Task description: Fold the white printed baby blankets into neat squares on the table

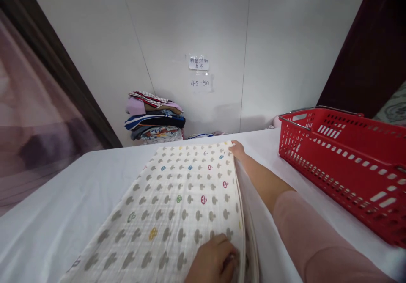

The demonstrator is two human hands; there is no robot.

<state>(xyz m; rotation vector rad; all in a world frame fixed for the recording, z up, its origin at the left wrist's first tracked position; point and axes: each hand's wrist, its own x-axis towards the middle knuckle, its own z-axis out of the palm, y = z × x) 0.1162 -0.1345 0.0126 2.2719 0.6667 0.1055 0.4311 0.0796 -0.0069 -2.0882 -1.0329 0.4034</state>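
A white muslin cloth (173, 207) printed with grey mushrooms and a few coloured ones lies folded in layers on the white-covered table (63, 198). My right hand (237, 149) reaches to the cloth's far right corner and pinches it between the fingers. Closer to me, my left hand (214, 259) rests on the cloth beside its right edge, fingers curled in. What those fingers hold, if anything, is hidden. Several layers show along the right edge, and the cloth's near end runs out of view.
A red plastic basket (336, 164) with metal handles stands on the right. Behind the table's far edge rises a stack of folded fabrics (155, 116). Handwritten paper labels (198, 63) are taped to the white wall (203, 16). A sheer pink curtain (34, 118) hangs at left.
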